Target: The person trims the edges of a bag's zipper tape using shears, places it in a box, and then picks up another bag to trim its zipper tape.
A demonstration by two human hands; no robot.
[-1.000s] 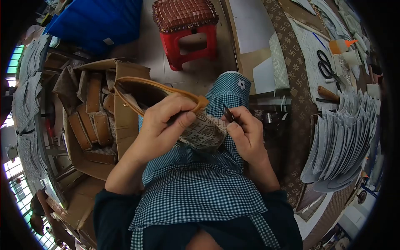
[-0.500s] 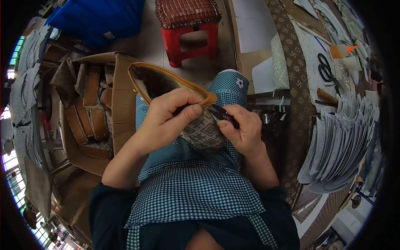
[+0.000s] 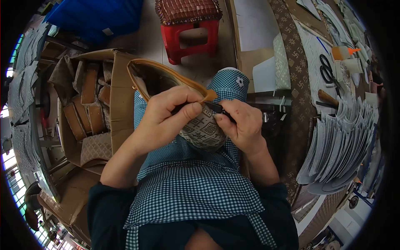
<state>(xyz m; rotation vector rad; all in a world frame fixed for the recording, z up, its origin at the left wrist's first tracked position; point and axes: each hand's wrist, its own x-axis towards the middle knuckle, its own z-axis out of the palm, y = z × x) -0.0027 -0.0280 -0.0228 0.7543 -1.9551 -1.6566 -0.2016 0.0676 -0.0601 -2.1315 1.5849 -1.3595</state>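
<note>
The left hand [image 3: 168, 118] is pinching the tan rim [image 3: 177, 75] of the patterned pouch [image 3: 204, 133], twelve o'clock of the gingham apron [image 3: 196, 191], seemingly bracing its three o'clock corner where the right hand [image 3: 245, 124] is pinching a dark tool [image 3: 215, 107]

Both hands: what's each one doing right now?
Left hand: closed, holding the patterned bag by its tan edge.
Right hand: closed, holding a small dark tool at that edge.

Close head-worn view, forward and down
</note>
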